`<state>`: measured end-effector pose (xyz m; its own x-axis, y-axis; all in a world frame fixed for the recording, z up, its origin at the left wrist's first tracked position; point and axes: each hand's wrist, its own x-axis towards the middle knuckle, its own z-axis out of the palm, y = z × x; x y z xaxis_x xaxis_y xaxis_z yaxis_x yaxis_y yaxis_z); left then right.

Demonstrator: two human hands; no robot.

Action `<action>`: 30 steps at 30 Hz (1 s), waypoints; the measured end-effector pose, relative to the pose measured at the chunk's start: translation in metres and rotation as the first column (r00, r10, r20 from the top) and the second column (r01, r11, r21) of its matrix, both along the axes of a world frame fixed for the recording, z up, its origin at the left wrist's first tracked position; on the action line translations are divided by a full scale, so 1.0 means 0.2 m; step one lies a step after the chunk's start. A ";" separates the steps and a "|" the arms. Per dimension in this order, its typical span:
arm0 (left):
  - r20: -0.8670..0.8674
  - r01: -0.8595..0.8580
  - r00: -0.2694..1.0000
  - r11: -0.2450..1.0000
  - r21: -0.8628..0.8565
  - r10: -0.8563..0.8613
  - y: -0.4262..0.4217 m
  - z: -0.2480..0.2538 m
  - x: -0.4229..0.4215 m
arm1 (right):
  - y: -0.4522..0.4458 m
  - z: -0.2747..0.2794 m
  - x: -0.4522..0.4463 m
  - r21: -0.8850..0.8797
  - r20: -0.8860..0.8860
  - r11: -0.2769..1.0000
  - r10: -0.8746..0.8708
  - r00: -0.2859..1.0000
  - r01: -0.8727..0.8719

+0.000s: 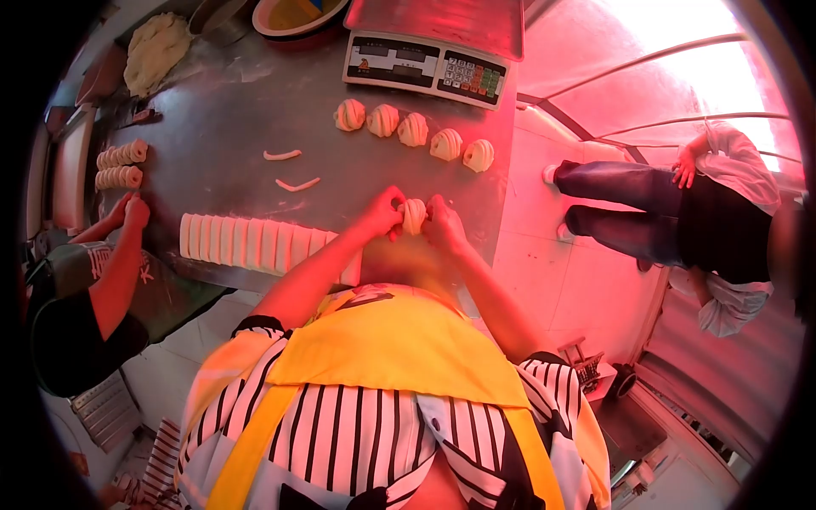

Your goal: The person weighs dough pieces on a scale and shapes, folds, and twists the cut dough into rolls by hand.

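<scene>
Close to the near edge of the bench, both hands pinch one twisted piece of dough — the left hand at its left side, the right hand at its right, fingers curled in. Beyond them, five shaped buns stand in a slightly curved row, just in front of the scale. Two thin dough strips lie apart from each other to the left of the buns. A long row of cut dough slices runs along the near edge, partly behind the left forearm. At the far left, a co-worker's hands are beside two ridged dough rolls; a big lump of dough sits at the back — near a bowl. Another person stands off to the right.
</scene>
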<state>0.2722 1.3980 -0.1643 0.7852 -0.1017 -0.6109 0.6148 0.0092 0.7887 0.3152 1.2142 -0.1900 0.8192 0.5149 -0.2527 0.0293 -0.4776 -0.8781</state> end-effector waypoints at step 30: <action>0.501 -0.274 0.859 0.921 0.278 0.104 0.23 -0.19 -0.10 | 0.10 0.37 0.03 0.164 -0.688 0.949 -0.085 0.721 0.268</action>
<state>0.2513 1.4449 -0.2022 0.9664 0.2181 -0.1361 0.1853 -0.2240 0.9568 0.3208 1.2350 -0.1159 0.5674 0.4953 -0.6578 -0.6679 -0.1903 -0.7195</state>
